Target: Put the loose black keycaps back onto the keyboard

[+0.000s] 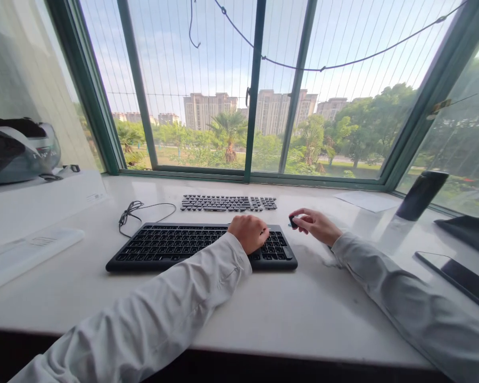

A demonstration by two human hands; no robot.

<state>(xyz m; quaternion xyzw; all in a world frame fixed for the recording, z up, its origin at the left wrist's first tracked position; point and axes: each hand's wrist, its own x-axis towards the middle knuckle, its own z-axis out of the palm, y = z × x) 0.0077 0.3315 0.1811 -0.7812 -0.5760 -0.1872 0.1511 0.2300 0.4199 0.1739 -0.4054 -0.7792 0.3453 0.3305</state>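
Evidently the right hand (pixel 317 225) is pinching a loose black keycap (pixel 292 221) just beyond the black keyboard's (pixel 163 250) right end; the left hand (pixel 248 233) is curling closed over its keys, so seating the cap calls for aligning it above a bare switch.

Keyboard (pixel 171 246) placed centrally on the sill (pixel 263 314) — loose keycaps (pixel 228 202) behind it, cable (pixel 133 213) behind-left, tumbler (pixel 421 195) far right, white tray (pixel 24 255) left.

Both arms wear long, loose sleeves of pale grey-white cloth, lightly creased, with a seam along the left sleeve (pixel 163 314). The right sleeve (pixel 403 303) matches it. Each cuff ends at the wrist, leaving both hands bare, without rings or gloves.
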